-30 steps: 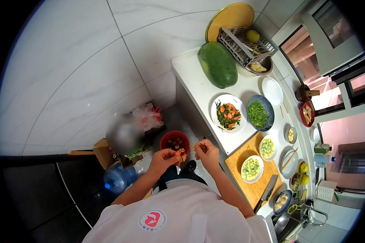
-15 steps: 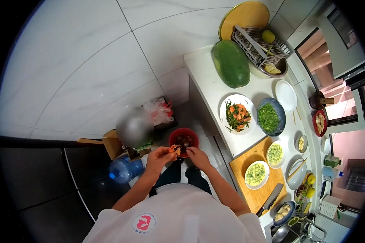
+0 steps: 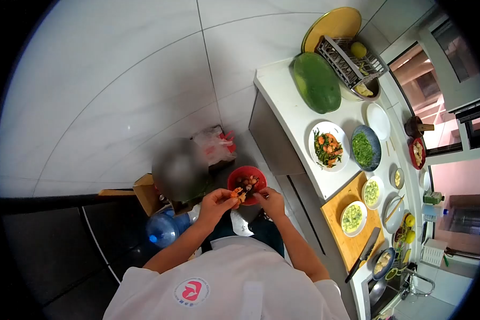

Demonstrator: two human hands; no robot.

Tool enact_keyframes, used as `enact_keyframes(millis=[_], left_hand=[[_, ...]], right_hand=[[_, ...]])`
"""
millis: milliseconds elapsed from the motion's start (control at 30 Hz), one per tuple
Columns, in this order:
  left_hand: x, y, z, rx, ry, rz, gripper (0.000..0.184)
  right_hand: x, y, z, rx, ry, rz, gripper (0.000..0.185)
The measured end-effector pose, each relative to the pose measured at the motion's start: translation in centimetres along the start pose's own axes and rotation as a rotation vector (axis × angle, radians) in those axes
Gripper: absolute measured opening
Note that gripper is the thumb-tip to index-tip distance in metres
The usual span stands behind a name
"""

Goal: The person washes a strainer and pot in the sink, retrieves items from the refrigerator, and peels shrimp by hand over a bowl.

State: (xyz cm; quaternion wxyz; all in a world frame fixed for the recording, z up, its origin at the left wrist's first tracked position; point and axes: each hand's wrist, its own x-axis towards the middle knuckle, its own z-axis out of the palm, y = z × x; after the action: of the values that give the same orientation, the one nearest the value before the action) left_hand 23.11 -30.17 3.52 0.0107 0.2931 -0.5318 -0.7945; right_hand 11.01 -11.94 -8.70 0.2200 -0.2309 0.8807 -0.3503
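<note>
My left hand [image 3: 217,207] is closed, pinching a ragged orange piece of food [image 3: 239,196] whose exact kind I cannot make out. That piece is over the near left side of a red bowl [image 3: 262,175]. Inside the bowl lie several brownish, rounded bits [image 3: 246,182]. At the bowl's near right edge is my right hand [image 3: 271,203], with fingers bent together; whatever they hold, if anything, is hidden.
Left of the bowl are a blue water jug [image 3: 164,230], a cardboard box [image 3: 145,193] and a plastic bag [image 3: 214,146]. The counter at right bears a watermelon [image 3: 317,82], a plate of shrimp and greens [image 3: 328,146], a cutting board [image 3: 340,213] and a knife [image 3: 364,252].
The view has shifted, so the counter and bowl sit farther right. Both hands stay close to the bowl, and the orange piece is still in my left hand.
</note>
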Motion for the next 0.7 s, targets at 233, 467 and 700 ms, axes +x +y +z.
enact_keyframes(millis=[233,467,700], left_hand=[[0.8,-1.1,-2.3,-0.032,0.002,-0.044,0.020],[1.6,-1.0,0.1,-0.120,0.016,-0.027,0.017],[2.8,-0.6,2.8,0.030,0.045,0.135,0.015]], right_hand=[[0.3,3.8,4.6,0.044,0.049,0.098,0.020],[-0.5,-3.0,-0.8,-0.136,0.002,-0.051,0.015],[-1.8,-8.0,-6.1,1.037,-0.334,0.452,0.026]])
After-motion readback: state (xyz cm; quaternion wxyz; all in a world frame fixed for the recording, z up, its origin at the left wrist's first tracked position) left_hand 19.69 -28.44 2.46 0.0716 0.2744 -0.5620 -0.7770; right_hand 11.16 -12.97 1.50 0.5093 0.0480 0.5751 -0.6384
